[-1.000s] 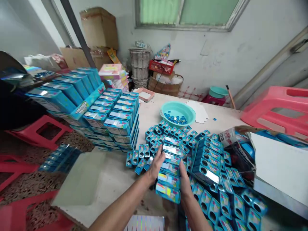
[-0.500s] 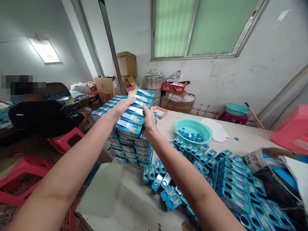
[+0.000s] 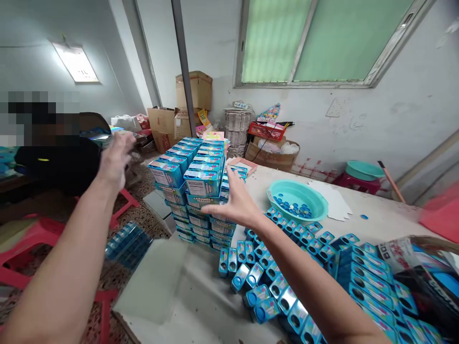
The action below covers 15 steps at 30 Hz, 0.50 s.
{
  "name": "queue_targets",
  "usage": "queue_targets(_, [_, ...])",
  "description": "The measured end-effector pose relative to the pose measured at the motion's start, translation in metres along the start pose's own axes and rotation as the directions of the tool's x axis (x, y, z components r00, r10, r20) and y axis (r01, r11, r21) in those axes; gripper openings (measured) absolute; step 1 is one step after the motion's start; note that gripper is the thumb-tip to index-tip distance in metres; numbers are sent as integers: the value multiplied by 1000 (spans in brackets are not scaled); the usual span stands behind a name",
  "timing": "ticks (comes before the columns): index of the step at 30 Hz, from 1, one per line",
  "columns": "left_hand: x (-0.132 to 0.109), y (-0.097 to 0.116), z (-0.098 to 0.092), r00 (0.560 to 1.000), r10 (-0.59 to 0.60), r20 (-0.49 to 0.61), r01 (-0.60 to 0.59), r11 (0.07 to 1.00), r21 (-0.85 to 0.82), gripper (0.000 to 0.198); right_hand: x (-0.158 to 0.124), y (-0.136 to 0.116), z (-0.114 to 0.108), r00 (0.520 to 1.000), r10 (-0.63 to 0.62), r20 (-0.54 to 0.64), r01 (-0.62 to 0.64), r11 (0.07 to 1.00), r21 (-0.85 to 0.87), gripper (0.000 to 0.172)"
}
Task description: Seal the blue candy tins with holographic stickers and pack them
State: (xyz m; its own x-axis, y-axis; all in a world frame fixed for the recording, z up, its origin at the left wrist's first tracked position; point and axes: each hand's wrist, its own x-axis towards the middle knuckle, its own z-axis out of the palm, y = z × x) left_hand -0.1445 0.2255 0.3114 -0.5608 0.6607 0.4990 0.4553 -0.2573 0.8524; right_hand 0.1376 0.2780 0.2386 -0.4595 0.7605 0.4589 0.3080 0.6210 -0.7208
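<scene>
A tall stack of blue printed boxes (image 3: 202, 184) stands on the table, packed in rows and layers, with lettering on their sides. My right hand (image 3: 238, 200) is just in front of its right side, thumb stretched left and fingers apart, holding nothing. Whether it touches a box I cannot tell. My left hand (image 3: 116, 160) hangs in the air left of the stack, empty and somewhat smeared by motion, its fingers extended. Beneath my right forearm, many small blue boxes with round holes (image 3: 260, 255) stand in loose rows.
A turquoise basin (image 3: 322, 210) holds blue round caps. More blue boxes stand in a block (image 3: 373, 282) at right, beside a dark bag (image 3: 426, 291). A red stool (image 3: 39, 234) and a seated person (image 3: 60, 167) are at left. White card sheets (image 3: 335, 203) lie behind the basin.
Both hands were on the top boxes of the stack and have come off it. The left hand has swung away left; the right has dropped lower with fingers spread. The view has shifted slightly left.
</scene>
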Motion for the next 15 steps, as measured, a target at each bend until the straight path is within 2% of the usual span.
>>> queue_targets(1, [1, -16, 0, 980, -174, 95, 183, 979, -90, 71, -5, 0, 2, 999, 6, 31, -3, 995, -97, 112])
queue_targets(2, [0, -31, 4, 931, -301, 208, 336, 928, -158, 77, -7, 1, 5, 998, 26, 51, -17, 984, -176, 112])
queue_targets(3, [-3, -43, 11, 877, -364, 313, 437, 875, -208, 80, -6, 1, 9, 997, 48, 66, -31, 972, -234, 108])
queue_targets(4, [-8, -53, 21, 846, -370, 383, 482, 838, -254, 80, -4, 1, 14, 995, 63, 78, -39, 962, -271, 103])
queue_targets(6, [-18, -63, 38, 848, -316, 427, 473, 813, -339, 75, 4, -1, 23, 994, 66, 92, -35, 952, -303, 97])
queue_targets(8, [-26, -66, 48, 871, -282, 403, 440, 812, -384, 72, 11, -5, 30, 994, 56, 97, -24, 951, -308, 97])
queue_targets(11, [-27, -67, 48, 880, -283, 381, 437, 796, -418, 69, 14, -7, 35, 991, 60, 116, -20, 946, -322, 97])
queue_targets(15, [-24, -60, 43, 870, -263, 418, 448, 776, -444, 66, 14, -7, 37, 985, 97, 142, -40, 932, -360, 99])
